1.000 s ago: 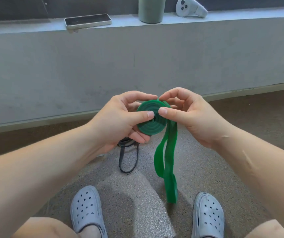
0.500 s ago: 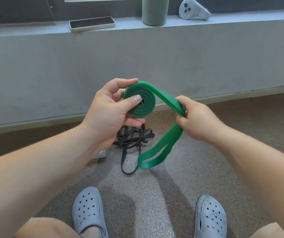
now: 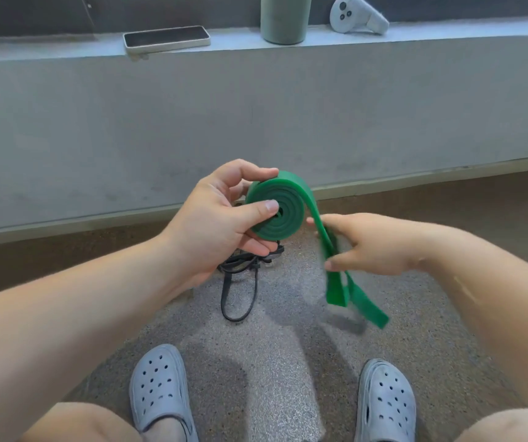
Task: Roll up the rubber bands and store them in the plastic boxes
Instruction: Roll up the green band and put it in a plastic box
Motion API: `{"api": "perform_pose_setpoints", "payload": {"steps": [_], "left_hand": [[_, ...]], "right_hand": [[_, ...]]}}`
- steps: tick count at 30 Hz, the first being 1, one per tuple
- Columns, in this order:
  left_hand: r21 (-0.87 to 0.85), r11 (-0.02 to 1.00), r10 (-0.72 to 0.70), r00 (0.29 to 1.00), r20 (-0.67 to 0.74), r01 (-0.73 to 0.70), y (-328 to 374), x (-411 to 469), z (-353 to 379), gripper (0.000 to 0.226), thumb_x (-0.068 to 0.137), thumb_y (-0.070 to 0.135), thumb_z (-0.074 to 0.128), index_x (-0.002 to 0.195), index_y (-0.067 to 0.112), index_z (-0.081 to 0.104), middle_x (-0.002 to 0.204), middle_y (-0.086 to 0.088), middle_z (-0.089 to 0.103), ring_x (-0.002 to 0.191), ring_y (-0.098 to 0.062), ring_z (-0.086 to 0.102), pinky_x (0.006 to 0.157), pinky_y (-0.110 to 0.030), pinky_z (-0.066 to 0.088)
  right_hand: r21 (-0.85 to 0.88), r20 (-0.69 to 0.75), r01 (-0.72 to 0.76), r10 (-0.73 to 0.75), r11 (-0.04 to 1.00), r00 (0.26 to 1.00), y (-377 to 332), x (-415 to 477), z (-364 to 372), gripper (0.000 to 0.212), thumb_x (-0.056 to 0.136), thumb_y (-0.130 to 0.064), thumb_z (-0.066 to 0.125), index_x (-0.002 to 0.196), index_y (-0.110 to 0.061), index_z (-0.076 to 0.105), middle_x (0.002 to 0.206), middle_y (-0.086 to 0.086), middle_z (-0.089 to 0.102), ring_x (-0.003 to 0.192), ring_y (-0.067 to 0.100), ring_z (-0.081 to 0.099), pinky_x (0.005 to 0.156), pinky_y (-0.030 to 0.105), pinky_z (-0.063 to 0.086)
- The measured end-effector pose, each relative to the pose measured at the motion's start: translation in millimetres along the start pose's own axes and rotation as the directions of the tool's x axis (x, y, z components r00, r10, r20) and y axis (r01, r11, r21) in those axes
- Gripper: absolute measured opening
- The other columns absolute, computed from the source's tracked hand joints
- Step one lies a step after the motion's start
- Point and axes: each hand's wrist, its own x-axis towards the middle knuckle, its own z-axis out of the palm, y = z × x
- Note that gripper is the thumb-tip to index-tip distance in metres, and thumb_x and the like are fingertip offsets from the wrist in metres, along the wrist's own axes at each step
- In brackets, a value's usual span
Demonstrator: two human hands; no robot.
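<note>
Partly wound: green rubber band (image 3: pixel 275 212) coiled into a flat disc, held upright at centre frame, in the air above the speckled floor (image 3: pixel 288 378). Left hand (image 3: pixel 221 224) clamped on the coil, thumb pressed on the face near the hub, fingers curled round the back and the lower edge. From the top of the coil, at about 2 o'clock, the loose tail runs down toward 5 o'clock, doubled, blurred, its end hanging clear of the floor. Right hand (image 3: pixel 374 244) beside the coil at 3 o'clock, fingers loosely spread and only lightly curled around the tail, thumb underneath; no firm pinch visible, though blur hides the exact contact. Several turns wound; a fair length of tail left to wind on. Below the coil at 6 o'clock, on the floor, a black band (image 3: pixel 238 288) lying tangled and not rolled. No plastic boxes in view, so nothing stored as far as can be told. Likely remaining: finishing this roll, the black one, then boxing both.
</note>
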Motion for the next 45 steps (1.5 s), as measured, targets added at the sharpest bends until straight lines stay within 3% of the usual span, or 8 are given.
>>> {"api": "perform_pose_setpoints", "payload": {"steps": [3,6,11,20,24,33,37,45], "left_hand": [[0.005,1.0,-0.031,1.0,0.008,0.03,-3.3,0.5,1.9,0.028,0.093,-0.001,0.065,0.103,0.025,0.068,0.113,-0.019,0.068,0.076,-0.057,0.067,0.054,-0.043,0.06],[-0.006,0.999,-0.054,0.999,0.002,0.054,-4.6,1.5,0.9,0.026,0.094,0.0,0.064,0.105,0.024,0.067,0.109,-0.015,0.07,0.073,-0.056,0.067,0.051,-0.041,0.06],[-0.024,0.998,-0.066,0.998,-0.016,0.065,-5.2,3.7,-1.2,0.026,0.094,0.0,0.064,0.105,0.024,0.067,0.109,-0.013,0.072,0.073,-0.052,0.07,0.05,-0.039,0.06],[-0.032,0.997,-0.075,0.996,-0.04,0.074,-4.0,4.4,-4.3,0.026,0.094,0.001,0.065,0.108,0.023,0.067,0.109,-0.015,0.072,0.069,-0.052,0.069,0.049,-0.038,0.061],[-0.058,0.994,-0.097,0.993,-0.069,0.093,0.0,5.8,-7.1,0.026,0.094,0.002,0.065,0.111,0.021,0.068,0.1,-0.012,0.074,0.056,-0.04,0.068,0.045,-0.033,0.059],[-0.183,0.974,-0.148,0.985,-0.086,0.13,2.5,7.3,-5.9,0.027,0.094,0.003,0.064,0.116,0.017,0.068,0.098,-0.014,0.073,0.053,-0.035,0.068,0.043,-0.032,0.058],[-0.25,0.959,-0.163,0.982,-0.101,0.133,3.6,4.4,-1.2,0.025,0.093,0.002,0.063,0.113,0.018,0.067,0.1,-0.014,0.072,0.057,-0.036,0.069,0.043,-0.032,0.058],[-0.364,0.918,-0.201,0.976,-0.084,0.158,4.9,1.9,7.6,0.024,0.096,0.006,0.06,0.11,0.025,0.058,0.088,-0.014,0.074,0.053,-0.035,0.068,0.043,-0.031,0.058]], "right_hand": [[0.31,-0.2,0.156,-0.096,0.938,0.975,-3.0,4.3,11.4,0.099,0.079,-0.042,0.082,0.156,-0.041,0.021,0.156,-0.015,0.032,0.141,0.002,0.036,0.121,0.034,0.029],[0.611,-0.37,0.321,-0.098,0.723,0.924,-11.3,4.9,17.5,0.099,0.079,-0.026,0.084,0.154,-0.047,0.024,0.148,-0.006,0.045,0.129,0.01,0.057,0.114,0.037,0.042],[0.634,-0.499,0.435,-0.092,0.639,0.862,-20.8,8.4,23.1,0.072,0.083,-0.002,0.079,0.144,-0.026,0.05,0.117,0.012,0.068,0.106,0.026,0.07,0.098,0.046,0.056],[0.662,-0.531,0.448,-0.045,0.602,0.846,-29.3,9.5,22.8,0.057,0.088,0.018,0.054,0.135,-0.014,0.061,0.108,0.014,0.076,0.102,0.027,0.073,0.098,0.034,0.055],[0.717,-0.527,0.447,-0.004,0.534,0.85,-28.4,2.6,10.7,0.041,0.09,0.017,0.052,0.113,-0.011,0.072,0.095,0.018,0.076,0.082,0.025,0.073,0.09,0.043,0.059],[0.811,-0.518,0.455,0.091,0.367,0.85,-36.1,-3.0,18.6,0.025,0.09,0.013,0.061,0.097,-0.007,0.074,0.096,0.02,0.077,0.096,0.041,0.073,0.09,0.051,0.059],[0.792,-0.581,0.479,0.228,0.378,0.782,-52.0,-0.4,35.8,0.015,0.084,0.003,0.073,0.076,-0.008,0.068,0.088,0.018,0.077,0.084,0.032,0.073,0.086,0.053,0.057],[0.825,-0.565,0.525,0.35,0.211,0.747,-71.0,-0.4,48.0,0.011,0.091,-0.004,0.07,0.086,-0.009,0.062,0.092,0.022,0.076,0.081,0.029,0.071,0.077,0.048,0.057]]}}
